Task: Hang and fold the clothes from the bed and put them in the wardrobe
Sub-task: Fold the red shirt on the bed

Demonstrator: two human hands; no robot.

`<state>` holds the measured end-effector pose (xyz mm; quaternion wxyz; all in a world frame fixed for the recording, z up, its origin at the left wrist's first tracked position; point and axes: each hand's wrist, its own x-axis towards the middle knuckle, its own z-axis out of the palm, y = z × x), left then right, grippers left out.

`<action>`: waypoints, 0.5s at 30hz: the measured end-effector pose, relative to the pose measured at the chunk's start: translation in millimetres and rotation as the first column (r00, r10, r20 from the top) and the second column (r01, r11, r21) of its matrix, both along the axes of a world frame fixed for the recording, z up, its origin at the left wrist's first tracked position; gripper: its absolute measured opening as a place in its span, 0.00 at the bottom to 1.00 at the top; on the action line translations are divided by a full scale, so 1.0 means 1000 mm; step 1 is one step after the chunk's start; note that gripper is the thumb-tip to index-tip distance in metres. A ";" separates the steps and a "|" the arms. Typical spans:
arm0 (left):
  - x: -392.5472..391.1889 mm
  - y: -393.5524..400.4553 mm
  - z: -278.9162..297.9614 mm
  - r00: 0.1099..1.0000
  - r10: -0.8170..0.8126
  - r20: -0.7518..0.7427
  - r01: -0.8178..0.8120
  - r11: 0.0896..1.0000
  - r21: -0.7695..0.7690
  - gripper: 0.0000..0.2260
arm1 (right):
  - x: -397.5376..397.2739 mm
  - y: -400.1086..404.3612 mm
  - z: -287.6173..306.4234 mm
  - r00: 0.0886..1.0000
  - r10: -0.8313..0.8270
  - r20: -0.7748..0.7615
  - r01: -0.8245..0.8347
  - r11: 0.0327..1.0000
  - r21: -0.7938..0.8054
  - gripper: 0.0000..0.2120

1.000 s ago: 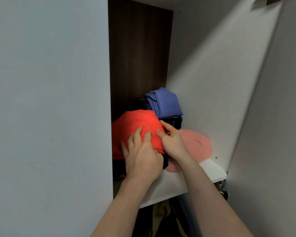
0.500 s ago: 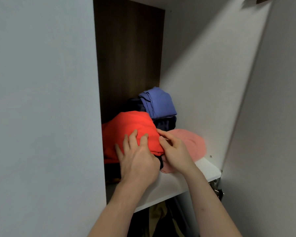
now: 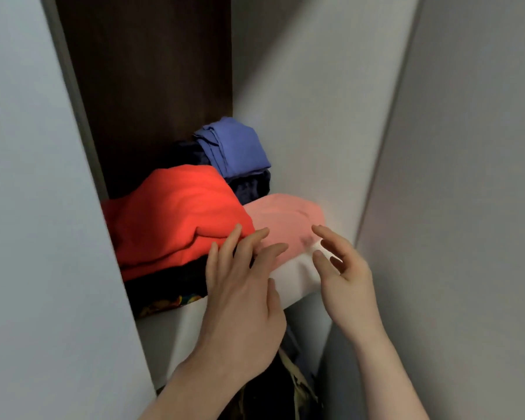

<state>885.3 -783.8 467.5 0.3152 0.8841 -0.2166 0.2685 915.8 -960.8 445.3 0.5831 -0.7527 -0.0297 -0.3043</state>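
Both hands held nothing: the left hand spread its fingers at the front edge of the folded red garment, and the right hand hovered open nearby. The garment, bright orange-red and softly creased, lay on the wardrobe shelf atop dark clothes, beside a pink piece.

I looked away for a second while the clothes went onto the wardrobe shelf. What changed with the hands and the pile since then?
Both hands let go of the folded red-orange garment and drew back. The left hand now has its fingers spread at the garment's front edge; the right hand hovers open before the pink cloth. The folded blue garment and the white shelf stayed as they were.
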 end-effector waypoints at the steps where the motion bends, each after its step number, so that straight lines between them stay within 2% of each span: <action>1: 0.000 -0.001 -0.003 1.000 -0.014 -0.017 0.014 1.000 0.002 0.24 | -0.005 -0.002 -0.003 1.000 -0.014 -0.015 0.014 1.000 -0.023 0.22; 5: 0.003 0.000 -0.009 0.995 -0.064 -0.077 0.063 0.998 -0.020 0.25 | -0.028 -0.006 -0.012 0.996 -0.057 -0.075 0.056 0.998 -0.016 0.24; 9: 0.005 -0.005 -0.009 0.980 -0.185 -0.073 0.181 0.982 -0.060 0.25 | -0.053 -0.006 -0.016 0.983 -0.165 -0.078 0.162 0.986 -0.044 0.23; 15: 0.001 -0.007 -0.030 0.923 -0.355 -0.147 0.345 0.934 -0.089 0.26 | -0.112 0.008 -0.029 0.933 -0.342 -0.115 0.300 0.912 -0.280 0.26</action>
